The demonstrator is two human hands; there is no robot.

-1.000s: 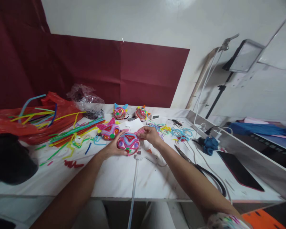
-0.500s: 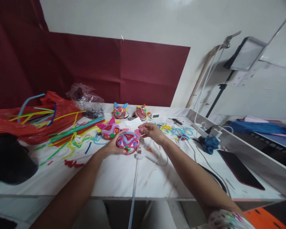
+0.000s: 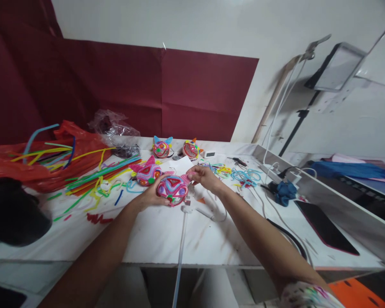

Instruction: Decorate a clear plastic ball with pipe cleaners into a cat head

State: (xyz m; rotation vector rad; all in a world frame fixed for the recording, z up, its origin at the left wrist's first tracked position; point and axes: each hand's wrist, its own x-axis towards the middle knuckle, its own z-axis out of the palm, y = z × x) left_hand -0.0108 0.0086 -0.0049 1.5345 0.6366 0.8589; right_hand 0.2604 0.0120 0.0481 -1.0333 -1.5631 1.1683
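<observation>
My left hand (image 3: 152, 196) is closed around the left side of a round pink pipe-cleaner animal head (image 3: 173, 188) with purple eyes. The fingers of my right hand (image 3: 201, 176) pinch the pink ear (image 3: 184, 179) at its upper right. Just behind the left hand, a second pink pipe-cleaner head (image 3: 147, 172) with orange and green eyes rests on the table. Below the held head lies a white glue gun (image 3: 205, 212), partly hidden, with a long translucent glue stick (image 3: 180, 248) running over the table's front edge.
Two finished-looking heads, one blue-eared (image 3: 162, 147) and one orange-eared (image 3: 191, 149), stand at the back. Pipe cleaners (image 3: 105, 173) and a red plastic bag (image 3: 70, 137) lie left. Pliers (image 3: 238, 161), blue pipe-cleaner coils (image 3: 247, 175), cables and a phone (image 3: 327, 226) are right.
The view has shifted slightly. The held head has tilted a little and moved slightly up; my right hand stays at its ear, and my left hand keeps its hold.
</observation>
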